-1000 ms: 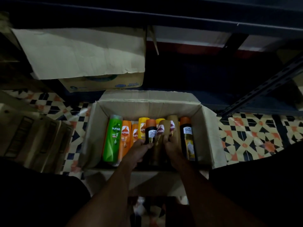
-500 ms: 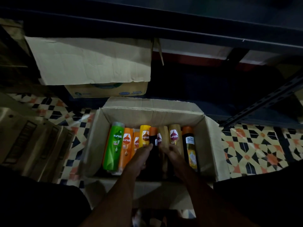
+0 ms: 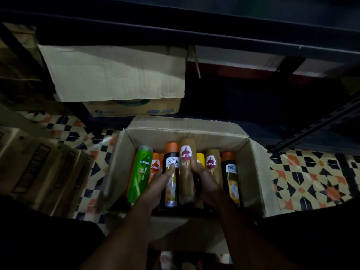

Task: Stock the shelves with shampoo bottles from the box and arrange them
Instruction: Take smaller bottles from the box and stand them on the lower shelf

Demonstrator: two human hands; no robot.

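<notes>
An open cardboard box [image 3: 259, 172] on the tiled floor holds several shampoo bottles. My left hand [image 3: 157, 184] grips a black Safi Shayla bottle with an orange cap [image 3: 171, 158], lifted above its neighbours. My right hand [image 3: 206, 182] grips a tan Sunsilk bottle [image 3: 186, 152], also raised. Still lying in the box are a green Sunsilk bottle [image 3: 141, 172], an orange Sunsilk bottle [image 3: 155, 166], a yellow one [image 3: 200, 157], a second tan Sunsilk bottle [image 3: 212, 162] and a second black Safi Shayla bottle [image 3: 230, 172].
A dark metal shelf [image 3: 214, 36] runs across the top, with a slanted shelf rail [image 3: 315, 127] at the right. A cardboard box with an open flap [image 3: 116, 75] sits behind. More cartons [image 3: 39, 168] stand at the left on the patterned floor tiles [image 3: 311, 178].
Both hands have lifted their bottles up out of the row; the black Safi Shayla and the tan Sunsilk now stand higher than the others. The camera has tilted slightly.
</notes>
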